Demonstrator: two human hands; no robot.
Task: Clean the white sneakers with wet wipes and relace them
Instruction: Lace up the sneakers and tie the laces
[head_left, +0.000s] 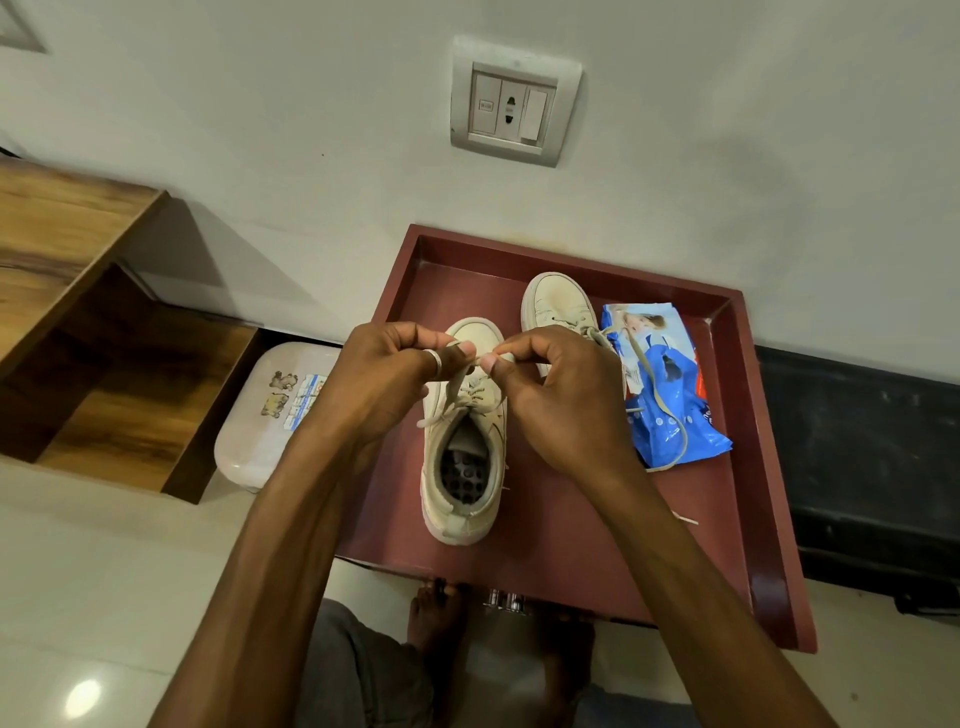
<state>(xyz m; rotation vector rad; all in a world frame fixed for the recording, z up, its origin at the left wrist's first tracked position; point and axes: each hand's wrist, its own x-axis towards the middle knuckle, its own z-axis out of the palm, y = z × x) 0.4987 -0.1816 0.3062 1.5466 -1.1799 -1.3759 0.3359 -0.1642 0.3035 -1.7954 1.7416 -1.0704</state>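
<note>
Grip: L/R both closed in pinches. left hand and right hand meet thumb-to-thumb, each pinching a bit of the lace; the strand drops from the fingers straight down to the eyelets. Can't tell if they hold two ends or one loop, fingertips cover it.

Key relation: near sneaker sits directly under the grip. Long axis runs away from the person, heel toward them, toe toward the wall. Hands hover over the front half, above the tongue/eyelet rows, so my read is the pull goes up and back along that axis. Both hands equally near, no reach needed.

Look: off-white upper, greyish laces crossed through several rows, dark insole visible in the opening, looks part-laced.

Further out: far sneaker just beside and beyond, toe same way, heel hidden by the R hand. Its loose lace trails over the blue wipes pack to the right. All on the maroon tray.
</note>
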